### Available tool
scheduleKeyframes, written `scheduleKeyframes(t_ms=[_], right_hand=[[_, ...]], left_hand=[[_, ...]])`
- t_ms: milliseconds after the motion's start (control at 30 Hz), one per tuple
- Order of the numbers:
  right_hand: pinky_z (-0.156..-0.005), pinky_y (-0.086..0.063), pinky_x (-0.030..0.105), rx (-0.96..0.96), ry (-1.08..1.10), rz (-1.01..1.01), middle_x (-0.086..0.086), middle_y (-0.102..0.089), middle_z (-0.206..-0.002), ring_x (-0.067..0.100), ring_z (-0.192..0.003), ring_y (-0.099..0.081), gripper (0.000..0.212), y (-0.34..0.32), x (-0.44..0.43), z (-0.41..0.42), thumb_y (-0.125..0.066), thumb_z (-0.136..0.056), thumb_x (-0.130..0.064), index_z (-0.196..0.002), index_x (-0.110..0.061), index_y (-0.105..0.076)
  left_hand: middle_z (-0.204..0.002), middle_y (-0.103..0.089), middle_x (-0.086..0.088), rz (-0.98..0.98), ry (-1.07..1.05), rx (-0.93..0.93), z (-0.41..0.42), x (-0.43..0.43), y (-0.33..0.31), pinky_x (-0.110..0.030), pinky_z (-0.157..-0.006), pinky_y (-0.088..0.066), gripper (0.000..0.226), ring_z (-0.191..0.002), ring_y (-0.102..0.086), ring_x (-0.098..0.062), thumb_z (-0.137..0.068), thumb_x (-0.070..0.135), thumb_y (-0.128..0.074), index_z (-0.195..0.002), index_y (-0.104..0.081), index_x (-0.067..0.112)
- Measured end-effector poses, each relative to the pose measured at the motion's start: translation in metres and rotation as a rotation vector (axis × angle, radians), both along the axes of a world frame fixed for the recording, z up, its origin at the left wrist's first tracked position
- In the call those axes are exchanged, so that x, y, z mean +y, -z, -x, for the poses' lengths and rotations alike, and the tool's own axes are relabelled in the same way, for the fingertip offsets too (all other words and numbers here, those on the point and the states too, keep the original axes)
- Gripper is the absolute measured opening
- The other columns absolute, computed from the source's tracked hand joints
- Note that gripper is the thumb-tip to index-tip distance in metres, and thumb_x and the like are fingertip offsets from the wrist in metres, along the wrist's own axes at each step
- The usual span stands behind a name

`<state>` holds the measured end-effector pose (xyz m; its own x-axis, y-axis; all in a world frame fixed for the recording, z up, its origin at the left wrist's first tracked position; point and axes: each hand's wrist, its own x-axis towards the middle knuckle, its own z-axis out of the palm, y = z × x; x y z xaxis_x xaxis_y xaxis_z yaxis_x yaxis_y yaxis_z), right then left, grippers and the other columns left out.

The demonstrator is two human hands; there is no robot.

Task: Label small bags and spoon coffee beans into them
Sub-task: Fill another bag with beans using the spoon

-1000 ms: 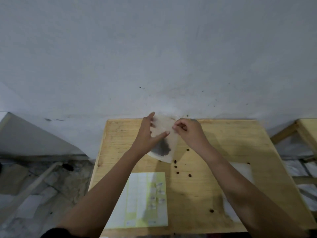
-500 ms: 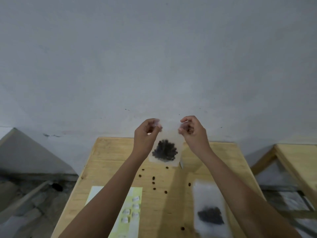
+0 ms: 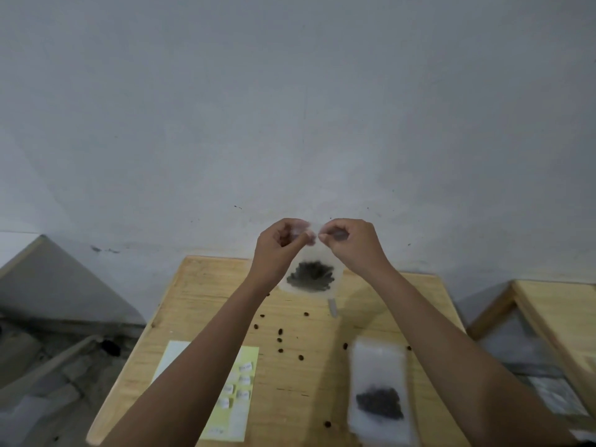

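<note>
Coffee-bean bag (image 3: 311, 275), translucent with a dark clump of beans in its lower part, hangs just above the wooden table's (image 3: 200, 295) far edge. The left hand (image 3: 280, 250) and right hand (image 3: 350, 246) each pinch its top with curled fingers, and the two hands are almost touching. Loose beans (image 3: 280, 331) dot the table's middle. A second filled bag (image 3: 380, 391) lies flat near the table's right edge, and a label sheet (image 3: 240, 391) lies toward its near-left edge. Bare wood shows at the far-left corner.
</note>
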<state>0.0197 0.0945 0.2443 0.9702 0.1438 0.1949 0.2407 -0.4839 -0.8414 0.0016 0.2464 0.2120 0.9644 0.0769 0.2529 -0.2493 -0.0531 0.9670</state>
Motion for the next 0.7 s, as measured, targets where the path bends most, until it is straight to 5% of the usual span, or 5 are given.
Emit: scheduleKeyframes(t_ms=[300, 433, 700], right_hand=[[-0.059, -0.045, 0.003, 0.05, 0.126, -0.047, -0.011, -0.067, -0.073, -0.002, -0.07, -0.062, 0.013, 0.016, 0.039, -0.002, -0.077, -0.076, -0.029, -0.073, -0.019, -0.069], [-0.075, -0.053, 0.016, 0.099, 0.068, -0.168, -0.008, -0.07, -0.083, 0.007, -0.082, -0.066, 0.011, 0.025, 0.05, -0.001, -0.072, -0.081, -0.013, -0.082, -0.024, -0.069], [-0.072, -0.057, 0.019, 0.217, 0.058, -0.354, 0.012, -0.071, -0.087, 0.018, -0.077, -0.07, 0.012, 0.037, 0.078, 0.003, -0.07, -0.079, -0.001, -0.088, -0.009, -0.07]], left_hand=[[-0.083, -0.073, -0.007, -0.083, 0.103, 0.035, -0.013, 0.042, 0.005, -0.022, -0.077, -0.053, 0.013, -0.081, -0.07, -0.014, -0.088, 0.01, -0.063, -0.1, -0.067, 0.009], [-0.088, -0.072, -0.006, -0.036, 0.136, 0.058, -0.015, 0.072, 0.008, -0.019, -0.073, -0.052, 0.016, -0.083, -0.07, -0.013, -0.09, 0.004, -0.057, -0.102, -0.066, 0.009], [-0.09, -0.073, -0.002, 0.114, 0.197, 0.153, -0.012, 0.111, 0.026, -0.023, -0.075, -0.055, 0.025, -0.088, -0.07, -0.017, -0.091, 0.003, -0.055, -0.115, -0.062, 0.003]])
